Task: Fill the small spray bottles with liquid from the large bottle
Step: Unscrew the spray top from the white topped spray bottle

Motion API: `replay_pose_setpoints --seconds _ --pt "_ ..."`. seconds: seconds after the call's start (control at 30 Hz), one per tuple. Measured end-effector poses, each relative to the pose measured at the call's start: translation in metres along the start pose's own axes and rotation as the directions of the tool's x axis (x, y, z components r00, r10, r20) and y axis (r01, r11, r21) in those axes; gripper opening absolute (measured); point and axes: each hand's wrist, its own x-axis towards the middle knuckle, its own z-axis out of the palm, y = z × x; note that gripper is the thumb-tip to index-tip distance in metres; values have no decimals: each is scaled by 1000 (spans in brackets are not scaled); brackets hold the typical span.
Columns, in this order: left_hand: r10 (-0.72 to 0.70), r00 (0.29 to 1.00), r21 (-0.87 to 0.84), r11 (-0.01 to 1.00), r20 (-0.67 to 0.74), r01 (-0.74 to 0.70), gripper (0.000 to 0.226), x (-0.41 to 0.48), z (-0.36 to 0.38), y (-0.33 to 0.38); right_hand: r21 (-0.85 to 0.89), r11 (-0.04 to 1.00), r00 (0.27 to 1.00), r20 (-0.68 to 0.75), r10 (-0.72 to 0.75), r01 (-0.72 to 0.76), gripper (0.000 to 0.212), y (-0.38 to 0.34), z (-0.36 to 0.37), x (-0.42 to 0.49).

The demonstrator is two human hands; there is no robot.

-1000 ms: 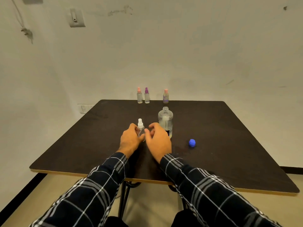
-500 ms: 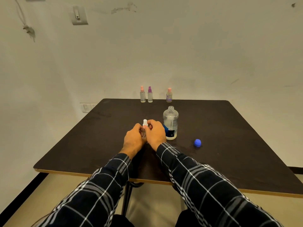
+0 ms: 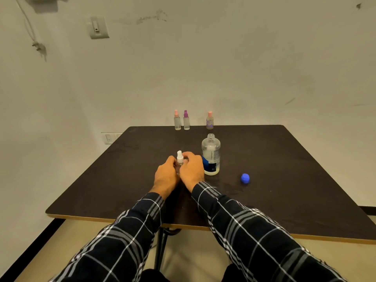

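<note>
**Both hands closed on the white-capped spray bottle**

I see my left hand (image 3: 165, 177) wrapped around the body of the small spray bottle (image 3: 179, 161), which stands upright on the dark surface (image 3: 284, 180). My right hand (image 3: 192, 169) curls its fingers at the bottle's white top. The large bottle (image 3: 211, 154) stands uncapped just beside my right hand, its blue cap (image 3: 245, 178) lying further right. Three more spray bottles (image 3: 186, 120) line the far edge.
</note>
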Motion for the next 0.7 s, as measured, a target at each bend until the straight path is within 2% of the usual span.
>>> replay_pose_setpoints --seconds 0.2,0.27,0.37,0.43,0.5,0.63,0.7 --pt "-19 1000 62 998 9 19 17 5 1 -2 -27 999 981 190 31 -26 53 -5 -3 7" --pt "-9 1000 58 998 29 7 25 4 -1 -2 -60 998 987 161 29 -20 59 -5 -5 9" --pt "31 999 35 999 28 -32 28 2 -1 -3 -64 996 998 15 58 -56 42 -6 -7 13" --pt "44 999 20 999 16 -44 27 1 -1 -3 -85 996 999 -4 34 -35 27 -8 -7 13" --pt "37 999 10 999 28 -38 27 0 -2 -1 -118 993 1000 22 -16 18 22 -10 -10 13" --pt "23 999 2 1000 36 -23 27 -1 -1 0 -105 992 979 197 -51 73 48 -9 -18 12" --pt "27 999 4 1000 24 -27 19 -1 -1 -1 -73 996 979 201 -30 46 65 -7 -19 9"
